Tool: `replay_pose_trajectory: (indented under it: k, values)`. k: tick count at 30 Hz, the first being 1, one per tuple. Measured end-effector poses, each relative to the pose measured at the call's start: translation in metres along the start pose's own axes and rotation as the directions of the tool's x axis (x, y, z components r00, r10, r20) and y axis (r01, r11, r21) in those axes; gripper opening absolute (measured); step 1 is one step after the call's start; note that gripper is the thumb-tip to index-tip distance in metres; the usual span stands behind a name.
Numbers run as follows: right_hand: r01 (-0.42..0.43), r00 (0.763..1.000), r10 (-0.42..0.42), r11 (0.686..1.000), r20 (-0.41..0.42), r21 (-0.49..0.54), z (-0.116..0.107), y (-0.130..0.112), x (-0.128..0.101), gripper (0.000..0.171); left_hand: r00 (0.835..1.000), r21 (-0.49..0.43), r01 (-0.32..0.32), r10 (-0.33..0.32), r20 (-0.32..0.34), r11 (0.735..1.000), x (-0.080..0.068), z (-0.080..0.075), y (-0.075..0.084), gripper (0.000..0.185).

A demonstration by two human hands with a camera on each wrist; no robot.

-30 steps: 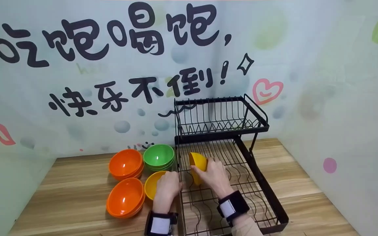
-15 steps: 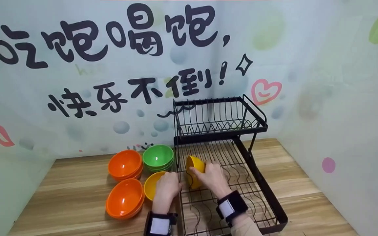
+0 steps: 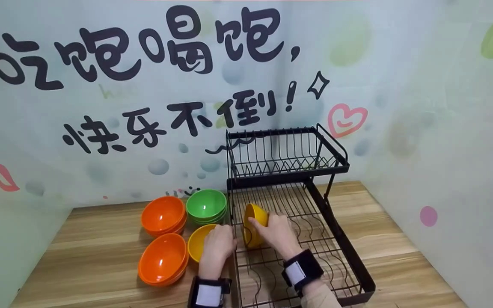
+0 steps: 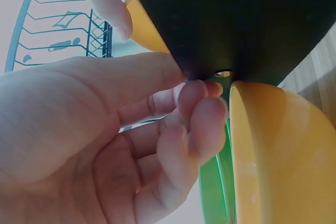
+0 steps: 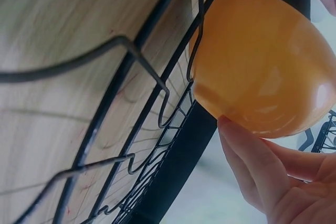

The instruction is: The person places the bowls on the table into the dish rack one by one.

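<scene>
A yellow bowl (image 3: 256, 211) stands on edge among the wires of the black dish rack's (image 3: 352, 256) lower tier, its opening facing left. My right hand (image 3: 278, 231) holds it, thumb at the rim and fingers behind; in the right wrist view fingertips touch the bowl's (image 5: 262, 61) outer side. My left hand (image 3: 218, 246) grips the rack's left edge, its thumb and curled fingertips meeting the black side panel (image 4: 231, 24) in the left wrist view. Beside that hand a second yellow bowl (image 3: 198, 243) sits on the table, partly hidden by it.
Two stacks of orange bowls, a rear one (image 3: 164, 214) and a front one (image 3: 163, 259), stand on the wooden table (image 3: 88, 252) at left. Green stacked bowls (image 3: 206, 204) sit by the rack's back left. The rack's upper tier (image 3: 289, 171) overhangs the rear.
My right hand has lowered the yellow bowl slightly and shifted it a little left, and it is more upright between the wires. The left hand keeps its place on the rack.
</scene>
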State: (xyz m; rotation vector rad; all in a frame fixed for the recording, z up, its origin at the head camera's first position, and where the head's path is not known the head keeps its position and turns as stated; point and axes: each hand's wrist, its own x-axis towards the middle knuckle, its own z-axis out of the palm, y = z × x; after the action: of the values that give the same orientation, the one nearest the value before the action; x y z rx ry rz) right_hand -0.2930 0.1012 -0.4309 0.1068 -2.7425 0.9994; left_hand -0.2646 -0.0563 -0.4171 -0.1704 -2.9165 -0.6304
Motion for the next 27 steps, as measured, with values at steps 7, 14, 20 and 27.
replay_pose_trajectory:
  k: [7, 14, 20, 27]
  values:
    - [0.036, 0.999, -0.037, 0.999, -0.006, -0.024, 0.0008, 0.0003, 0.0002, 0.062, 1.0, 0.007, -0.011, 0.011, -0.014, 1.0, -0.0005, 0.0004, -0.0002, 0.016]
    - [0.04, 0.999, -0.041, 0.999, -0.005, -0.036, 0.0003, -0.0001, -0.0002, 0.066, 1.0, 0.007, -0.01, 0.01, -0.011, 1.0, -0.0005, 0.0003, -0.0001, 0.016]
    - [0.042, 0.999, -0.042, 0.998, -0.003, -0.039, 0.0005, 0.0008, -0.0002, 0.067, 1.0, 0.005, -0.006, 0.006, 0.002, 1.0, -0.0005, -0.0013, 0.0001, 0.016]
    - [0.047, 0.999, -0.048, 0.997, -0.016, -0.069, 0.0005, 0.0005, -0.0008, 0.069, 1.0, 0.004, -0.007, 0.007, 0.003, 1.0, 0.0, -0.0017, -0.0001, 0.015]
